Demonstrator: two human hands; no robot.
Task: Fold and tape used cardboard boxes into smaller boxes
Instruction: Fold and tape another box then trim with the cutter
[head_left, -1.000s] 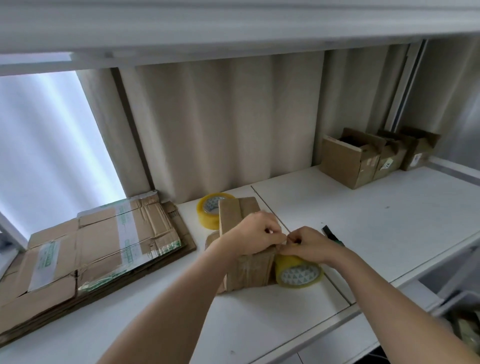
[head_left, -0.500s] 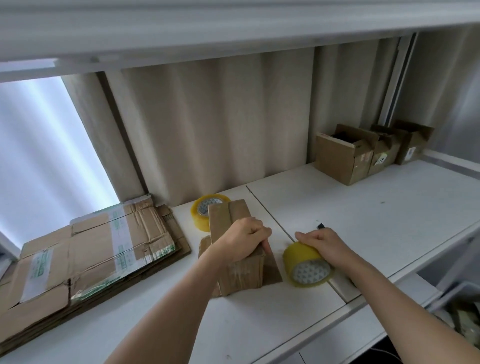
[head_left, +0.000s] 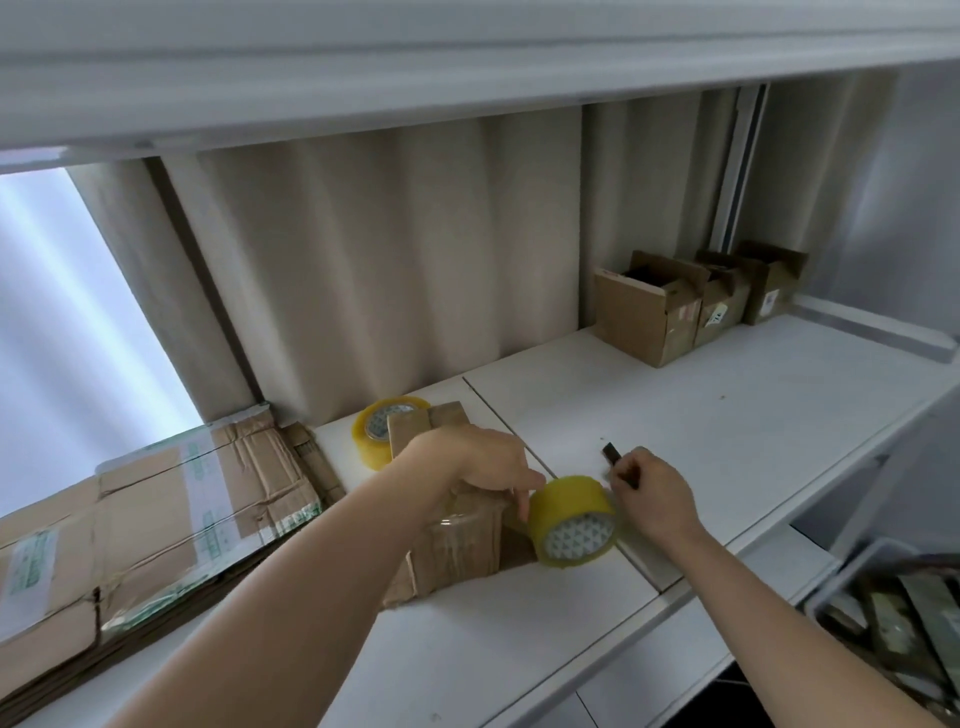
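Note:
A small folded cardboard box (head_left: 457, 540) stands on the white shelf (head_left: 701, 415). My left hand (head_left: 483, 457) grips its top, fingers curled over the right edge. A yellow tape roll (head_left: 571, 519) leans against the box's right side, its strip running to the box. My right hand (head_left: 649, 493) is just right of the roll, fingers curled round a small dark cutter (head_left: 615, 460) lying on the shelf.
A second tape roll (head_left: 382, 431) sits behind the box. Flattened cardboard (head_left: 145, 525) is stacked at the left. Three small open boxes (head_left: 696, 304) stand at the back right. A grey bin (head_left: 893, 608) with items sits low right.
My right hand has let go of the tape roll and moved right onto the dark cutter. The roll now rests against the box. My left hand stays on the box.

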